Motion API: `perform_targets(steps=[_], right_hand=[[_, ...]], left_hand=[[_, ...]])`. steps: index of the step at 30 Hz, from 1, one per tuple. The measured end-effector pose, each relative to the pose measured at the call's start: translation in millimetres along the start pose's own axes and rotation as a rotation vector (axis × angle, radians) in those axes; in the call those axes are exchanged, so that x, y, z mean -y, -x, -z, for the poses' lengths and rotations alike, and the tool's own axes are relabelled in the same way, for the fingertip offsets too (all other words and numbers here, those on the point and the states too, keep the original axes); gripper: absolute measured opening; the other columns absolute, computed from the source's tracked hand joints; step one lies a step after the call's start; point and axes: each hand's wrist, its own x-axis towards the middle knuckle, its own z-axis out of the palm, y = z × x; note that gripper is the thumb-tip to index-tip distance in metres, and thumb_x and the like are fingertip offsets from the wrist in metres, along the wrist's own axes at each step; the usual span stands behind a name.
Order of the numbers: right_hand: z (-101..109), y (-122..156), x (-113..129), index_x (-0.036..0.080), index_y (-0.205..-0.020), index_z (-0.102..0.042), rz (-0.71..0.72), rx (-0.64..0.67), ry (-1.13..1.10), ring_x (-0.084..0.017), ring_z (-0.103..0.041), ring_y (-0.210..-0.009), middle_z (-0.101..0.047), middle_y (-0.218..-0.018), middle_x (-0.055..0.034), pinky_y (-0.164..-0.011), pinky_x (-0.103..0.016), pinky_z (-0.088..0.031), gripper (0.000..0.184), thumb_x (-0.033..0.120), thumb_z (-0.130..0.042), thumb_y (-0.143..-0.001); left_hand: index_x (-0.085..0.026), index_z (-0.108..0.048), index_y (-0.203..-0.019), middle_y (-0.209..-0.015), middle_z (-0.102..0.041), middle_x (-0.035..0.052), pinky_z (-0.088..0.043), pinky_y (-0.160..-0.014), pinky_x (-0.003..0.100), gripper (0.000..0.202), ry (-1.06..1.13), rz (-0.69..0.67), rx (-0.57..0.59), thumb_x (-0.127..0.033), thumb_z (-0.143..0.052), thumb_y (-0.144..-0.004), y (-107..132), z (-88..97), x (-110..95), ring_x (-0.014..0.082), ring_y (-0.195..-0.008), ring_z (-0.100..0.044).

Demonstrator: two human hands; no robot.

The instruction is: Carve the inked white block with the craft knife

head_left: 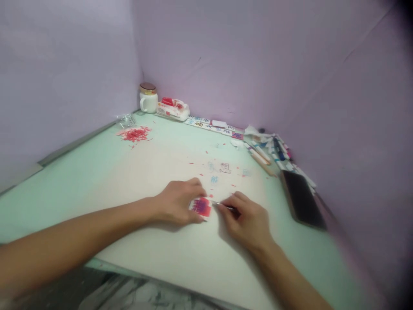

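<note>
Pinching the small red-and-purple block (pixel 202 207) on the bench (pixel 174 254), my left hand (pixel 177 201) grips its twelve and six o'clock edges; my right hand (pixel 248 217) holds a thin tool (pixel 216 203) at three o'clock. Probably light and softish, it's best held there.

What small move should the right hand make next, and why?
I'd probably bring the thin tool in the right hand lightly onto the red face of the small red-and-purple piece. The tool's tip points at the piece's right edge, the left hand grips the piece from its far and near sides, and red flecks lie just beyond it.
</note>
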Motion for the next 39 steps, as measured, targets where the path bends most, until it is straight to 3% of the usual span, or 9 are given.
perform_targets(steps=[11,26,33,39], right_hand=[[-0.3,-3.5,5.8,0.021,-0.063,-0.062,-0.061,0.048,0.03,-0.009,-0.05,-0.052,-0.056,-0.062,0.0039,-0.051,-0.022,-0.031,0.018,0.032,-0.06,-0.078],[-1.6,-3.7,11.7,0.019,-0.061,-0.061,-0.023,0.016,0.14,-0.008,-0.047,-0.05,-0.055,-0.061,0.0036,-0.046,-0.022,-0.026,0.019,0.03,-0.059,-0.076],[3.0,-10.6,8.2,0.021,-0.064,-0.063,-0.003,0.113,0.086,-0.01,-0.05,-0.054,-0.057,-0.063,0.0034,-0.05,-0.023,-0.029,0.014,0.028,-0.058,-0.075],[4.4,-9.5,4.0,0.021,-0.063,-0.062,0.003,0.119,0.024,-0.01,-0.049,-0.053,-0.055,-0.061,0.0039,-0.051,-0.023,-0.03,0.013,0.027,-0.059,-0.075]], left_hand=[[-0.021,-0.06,-0.104,-0.107,-0.059,0.0033,-0.043,-0.07,0.029,0.043,-0.007,-0.015,-0.016,-0.046,-0.065,-0.069,-0.1,-1.9,1.3,0.0191,-0.082,-0.059],[-0.02,-0.061,-0.099,-0.102,-0.059,0.0016,-0.041,-0.066,0.029,0.041,-0.01,0.013,-0.011,-0.047,-0.066,-0.068,-2.1,-2.1,-1.1,0.0168,-0.076,-0.057],[-0.021,-0.062,-0.094,-0.097,-0.06,0.0006,-0.04,-0.064,0.027,0.037,0.024,0.044,-0.04,-0.044,-0.067,-0.066,-2.2,-1.5,-3.6,0.0159,-0.074,-0.056],[-0.021,-0.062,-0.095,-0.098,-0.06,0.0008,-0.039,-0.064,0.027,0.038,0.029,0.066,-0.035,-0.045,-0.068,-0.065,-2.4,-2.8,-4.2,0.0164,-0.076,-0.056]])
